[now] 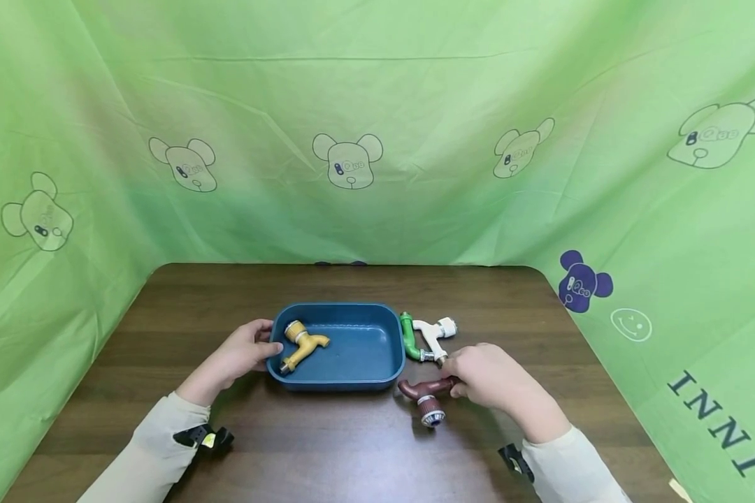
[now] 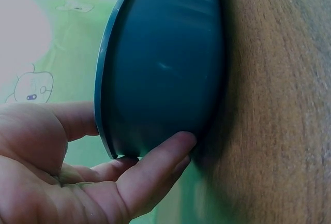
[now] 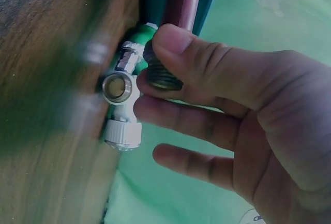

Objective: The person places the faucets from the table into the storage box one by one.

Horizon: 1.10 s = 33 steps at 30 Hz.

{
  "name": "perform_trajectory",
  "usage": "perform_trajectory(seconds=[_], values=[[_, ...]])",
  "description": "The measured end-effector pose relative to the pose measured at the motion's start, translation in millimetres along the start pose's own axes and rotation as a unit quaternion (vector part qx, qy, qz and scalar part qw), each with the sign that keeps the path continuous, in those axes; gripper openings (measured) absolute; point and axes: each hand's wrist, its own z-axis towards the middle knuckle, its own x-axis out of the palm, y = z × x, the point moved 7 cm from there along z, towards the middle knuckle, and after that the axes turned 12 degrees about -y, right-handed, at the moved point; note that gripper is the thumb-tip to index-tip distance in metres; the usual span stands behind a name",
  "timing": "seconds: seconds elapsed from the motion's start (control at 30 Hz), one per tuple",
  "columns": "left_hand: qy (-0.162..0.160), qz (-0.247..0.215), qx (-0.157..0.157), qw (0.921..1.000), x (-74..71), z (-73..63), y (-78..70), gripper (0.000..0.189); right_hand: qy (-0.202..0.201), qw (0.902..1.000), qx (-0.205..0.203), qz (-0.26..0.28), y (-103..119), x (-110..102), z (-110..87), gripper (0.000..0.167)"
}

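Note:
My left hand [image 1: 242, 353] grips the left end of a blue plastic basin [image 1: 352, 385], thumb over the rim and fingers against the outer wall. A yellow faucet [image 1: 303, 344] lies inside, toward the left end. By its threaded end, my right hand [image 1: 487, 374] pinches a dark red faucet [image 1: 429, 388] between thumb and index finger; its spout points left, near the basin's front right corner. In the right wrist view the other fingers [image 3: 191, 167] extend loosely. Just beyond this hand, a white faucet [image 1: 433, 334] and a green faucet [image 1: 409, 337] lie beside the basin's right end.
Everything stands on a brown wood-grain table [image 1: 327, 447]. A green cloth [image 1: 352, 230] with printed bear heads hangs behind the table and along both sides. Black bands [image 1: 204, 438] are strapped at both wrists over light sleeves.

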Motion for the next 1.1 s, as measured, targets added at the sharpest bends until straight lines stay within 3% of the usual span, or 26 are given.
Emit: perform_trajectory(seconds=[0.77,1.1], values=[[0.003,-0.001,-0.004,1.0000,-0.1,2.3,1.2,0.054,-0.004,0.9986,-0.052,0.012,14,-25,8.8,0.020],[0.004,-0.002,-0.004,1.0000,-0.1,2.1,1.8,0.055,0.005,0.9986,-0.048,0.020,12,-34,17.8,0.019]])
